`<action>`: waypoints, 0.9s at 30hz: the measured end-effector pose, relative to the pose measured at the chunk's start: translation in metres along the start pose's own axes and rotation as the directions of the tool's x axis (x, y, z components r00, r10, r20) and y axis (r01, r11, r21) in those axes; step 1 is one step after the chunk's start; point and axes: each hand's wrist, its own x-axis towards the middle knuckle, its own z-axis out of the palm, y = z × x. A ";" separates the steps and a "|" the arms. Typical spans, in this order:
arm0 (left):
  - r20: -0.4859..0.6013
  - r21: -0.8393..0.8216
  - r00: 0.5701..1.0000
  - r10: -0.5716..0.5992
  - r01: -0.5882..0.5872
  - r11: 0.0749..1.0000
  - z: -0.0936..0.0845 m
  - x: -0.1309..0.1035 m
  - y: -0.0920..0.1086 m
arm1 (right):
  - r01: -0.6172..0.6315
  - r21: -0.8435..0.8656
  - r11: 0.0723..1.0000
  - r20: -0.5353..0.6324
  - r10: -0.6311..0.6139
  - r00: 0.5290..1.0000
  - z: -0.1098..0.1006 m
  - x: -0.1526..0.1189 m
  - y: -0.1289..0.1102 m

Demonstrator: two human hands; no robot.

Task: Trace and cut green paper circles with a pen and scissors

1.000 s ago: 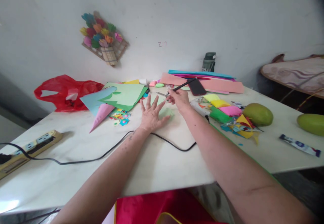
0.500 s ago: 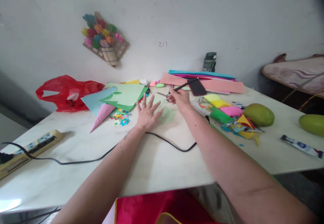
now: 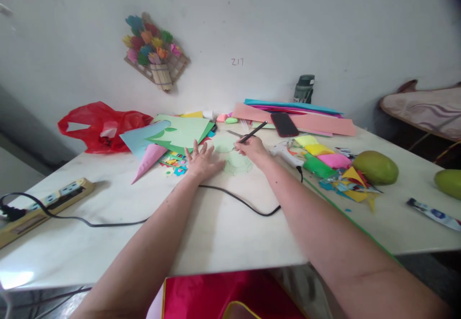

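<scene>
In the head view my right hand (image 3: 251,147) grips a slim black pen (image 3: 254,132), its lower end pointing down at the tabletop. Below that end lie faint pale green rounded shapes (image 3: 237,163); whether they are thin paper or marks on the table I cannot tell. My left hand (image 3: 202,164) rests spread on the table to their left, fingers apart, with nothing in it. Beside its fingertips are colourful paper scraps (image 3: 177,164) and green paper sheets (image 3: 183,131). A narrow metallic blade (image 3: 233,132) shows behind my right hand.
A black cable (image 3: 237,195) crosses the table from a power strip (image 3: 46,208). On the right are a white glue gun (image 3: 288,154), bright clay packs (image 3: 320,153) and a green fruit (image 3: 375,167). A phone (image 3: 284,125) lies at the back, a red bag (image 3: 104,127) at left.
The pen has swung from nearly level to a steeper slant, its lower end now at the table. My left hand has shifted slightly left and down, and the whole view has moved a little.
</scene>
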 end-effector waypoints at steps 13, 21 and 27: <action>0.076 0.007 0.997 0.012 -0.012 1.000 0.001 0.000 0.004 | 0.231 -0.327 0.916 -0.018 -0.251 0.968 0.025 0.007 0.026; 0.098 -0.007 0.995 0.028 -0.028 1.000 -0.001 0.000 0.004 | 0.297 -0.428 0.854 0.053 -0.305 0.951 0.031 0.005 0.024; 0.111 -0.010 0.993 0.034 -0.033 0.999 0.001 0.001 0.003 | 0.337 -0.467 0.818 0.079 -0.341 0.937 0.034 0.005 0.026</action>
